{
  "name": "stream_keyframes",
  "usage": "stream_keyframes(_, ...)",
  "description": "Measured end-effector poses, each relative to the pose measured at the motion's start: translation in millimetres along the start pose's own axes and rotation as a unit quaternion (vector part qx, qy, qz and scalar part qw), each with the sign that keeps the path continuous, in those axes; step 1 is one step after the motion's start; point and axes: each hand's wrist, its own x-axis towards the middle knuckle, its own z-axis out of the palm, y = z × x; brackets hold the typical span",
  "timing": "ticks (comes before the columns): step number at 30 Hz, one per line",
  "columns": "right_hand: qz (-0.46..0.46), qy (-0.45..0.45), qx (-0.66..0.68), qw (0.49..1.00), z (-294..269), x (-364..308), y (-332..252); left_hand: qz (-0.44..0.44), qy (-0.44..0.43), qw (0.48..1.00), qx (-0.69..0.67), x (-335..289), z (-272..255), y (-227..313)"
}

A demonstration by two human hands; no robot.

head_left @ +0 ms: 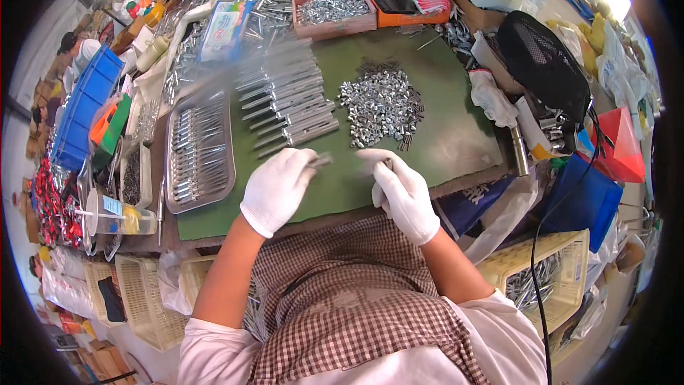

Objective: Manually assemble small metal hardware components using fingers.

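My left hand (279, 187), in a white knit glove, is pinched around a short metal piece (322, 161) that is smeared by motion. To its right, my right hand (406, 199), gloved alike, has its thumb and fingers closed on a small metal part (387, 164); its fingertips are partly blurred. The two hands are apart, above the near part of the green mat (449, 150). Just beyond them lies a heap of small shiny metal fittings (382, 105). Slim metal rods (296, 125) are laid side by side left of the heap.
A clear plastic tray (229, 164) with neat rows of metal rods stands at the left. Behind are a pink box (335, 27) of small parts and an orange box (406, 17). A black mesh item (538, 57) and a metal tube (519, 151) sit at the right.
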Motion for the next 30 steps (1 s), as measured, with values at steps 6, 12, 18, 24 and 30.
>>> stream_keyframes(6,0.017,0.013,-0.062,0.998,0.2,9.3,-3.5,0.090,-0.044,0.994,0.048,0.8,-9.7,50.1)
stream_keyframes(12,0.055,-0.031,-0.097,0.993,-8.2,2.8,-7.2,0.060,0.010,0.998,-0.013,-11.7,-9.8,44.2)
stream_keyframes(18,-0.092,-0.012,-0.271,0.958,-8.9,4.6,0.3,0.043,0.009,0.999,-0.025,-18.9,-3.6,42.0)
stream_keyframes(24,-0.084,-0.015,-0.256,0.963,-15.2,12.7,-1.5,0.009,-0.007,1.000,0.007,-15.2,-2.8,47.2)
stream_keyframes(30,-0.275,0.166,-0.514,0.796,-58.7,85.3,-22.5,-0.017,-0.061,0.994,0.089,-16.4,10.1,58.5)
